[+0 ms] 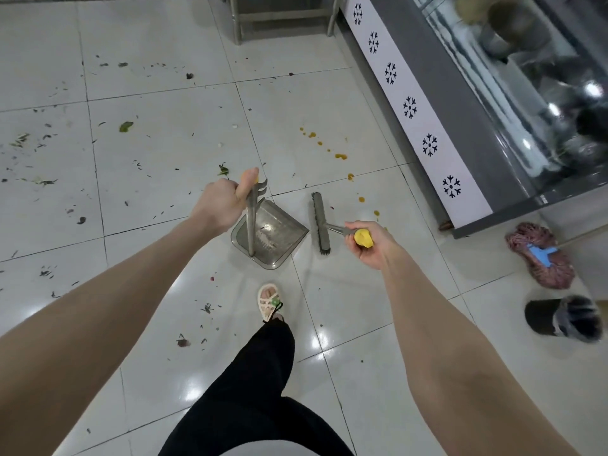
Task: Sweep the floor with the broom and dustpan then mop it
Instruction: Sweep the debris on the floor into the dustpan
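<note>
My left hand (223, 205) grips the top of the upright handle of a grey dustpan (273, 238), whose pan rests on the white tiled floor just ahead of my foot. My right hand (371, 245) holds the yellow end of the broom's handle; the grey broom (320, 223) has its brush head on the floor right beside the dustpan. Leaf scraps and dark debris (126, 126) lie scattered across the tiles to the left and ahead. Orange drops of a spill (340, 156) trail toward the right. A pink string mop (539, 255) lies on the floor at the right.
A chest freezer with a snowflake-patterned side (427, 126) runs along the right. Metal table legs (237, 24) stand at the back. A dark bucket-like object (559, 319) sits near the mop. My sandalled foot (269, 301) is below the dustpan.
</note>
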`<state>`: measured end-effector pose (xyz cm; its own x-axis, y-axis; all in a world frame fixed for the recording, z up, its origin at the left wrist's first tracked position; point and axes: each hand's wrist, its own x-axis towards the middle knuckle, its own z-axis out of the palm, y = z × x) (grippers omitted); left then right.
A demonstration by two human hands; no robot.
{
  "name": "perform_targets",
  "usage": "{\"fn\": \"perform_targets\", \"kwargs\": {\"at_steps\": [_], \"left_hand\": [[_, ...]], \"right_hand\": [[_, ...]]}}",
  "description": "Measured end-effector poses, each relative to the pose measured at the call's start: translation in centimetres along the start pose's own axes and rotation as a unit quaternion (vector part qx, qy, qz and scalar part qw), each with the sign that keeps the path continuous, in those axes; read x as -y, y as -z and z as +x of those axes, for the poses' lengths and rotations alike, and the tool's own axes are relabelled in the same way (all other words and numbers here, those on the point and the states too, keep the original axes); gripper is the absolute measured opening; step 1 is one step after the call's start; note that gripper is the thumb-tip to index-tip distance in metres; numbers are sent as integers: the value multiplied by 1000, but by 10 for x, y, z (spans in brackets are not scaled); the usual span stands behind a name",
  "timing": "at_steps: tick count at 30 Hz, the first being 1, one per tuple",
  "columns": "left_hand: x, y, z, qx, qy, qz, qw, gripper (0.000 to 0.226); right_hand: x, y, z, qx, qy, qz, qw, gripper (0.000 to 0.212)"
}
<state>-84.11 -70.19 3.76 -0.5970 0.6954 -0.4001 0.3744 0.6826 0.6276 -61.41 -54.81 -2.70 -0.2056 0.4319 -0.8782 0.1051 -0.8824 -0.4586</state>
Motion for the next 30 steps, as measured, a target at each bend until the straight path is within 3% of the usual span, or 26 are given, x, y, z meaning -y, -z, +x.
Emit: {"fn": "perform_targets", "kwargs": {"at_steps": [9, 16, 26, 30], "left_hand": [[-43, 8, 104, 21, -9, -4, 1000, 65], [-65, 6, 152, 24, -38, 26, 999, 81], [-58, 9, 170, -11, -5, 39, 999, 72], [-50, 10, 165, -26, 12, 33, 999, 83]], "right_hand": [[87, -31, 55, -38, 11, -28, 999, 12], [127, -34, 89, -50, 19, -64, 997, 9], [135, -61, 132, -12, -23, -129, 991, 13], [120, -75, 131, 28, -56, -166, 984, 14]]}}
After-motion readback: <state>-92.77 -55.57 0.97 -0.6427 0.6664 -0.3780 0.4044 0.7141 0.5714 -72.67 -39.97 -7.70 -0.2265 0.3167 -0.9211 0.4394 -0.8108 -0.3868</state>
